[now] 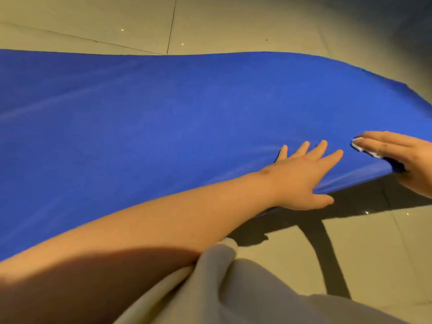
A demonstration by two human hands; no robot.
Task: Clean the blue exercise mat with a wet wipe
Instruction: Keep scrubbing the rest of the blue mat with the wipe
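Note:
The blue exercise mat (163, 118) lies across the tiled floor and fills the middle of the view. My left hand (304, 174) rests flat on the mat near its near edge, fingers spread and straight, thumb over the edge. My right hand (402, 157) lies at the right of the frame with straight fingers pressing a white wet wipe (360, 146) onto the mat. Only a strip of the wipe shows under the fingers.
Beige floor tiles (233, 24) with dark grout lines lie beyond the mat and in front of it. Dark shadows fall on the floor below the mat's near edge. My grey trouser leg (222, 288) fills the bottom middle.

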